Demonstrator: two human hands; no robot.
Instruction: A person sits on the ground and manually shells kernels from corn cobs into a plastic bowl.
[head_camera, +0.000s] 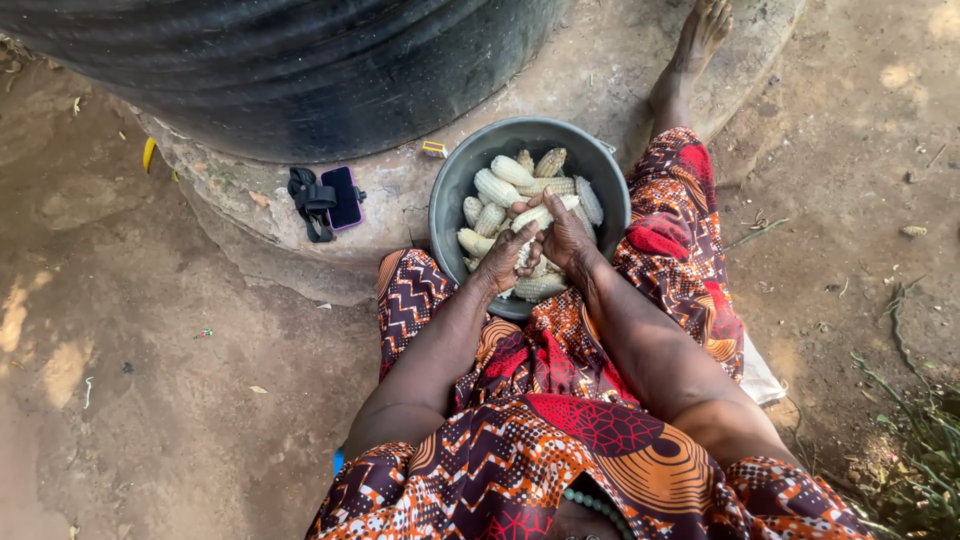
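A grey metal bowl (450, 195) stands between my knees, filled with several pale maize cobs (497, 187). Both hands meet over the near side of the bowl. My left hand (505, 258) and my right hand (566, 238) together grip one pale cob (534, 216), which lies between them with its tip pointing away from me. More cobs (540, 287) lie under my hands, partly hidden.
A large black ribbed tank (290, 70) stands on a concrete base (590, 70) beyond the bowl. A phone with a purple case and a black strap (330, 200) lies on the base at left. My bare foot (695, 45) stretches out at top right. Dirt ground lies all around.
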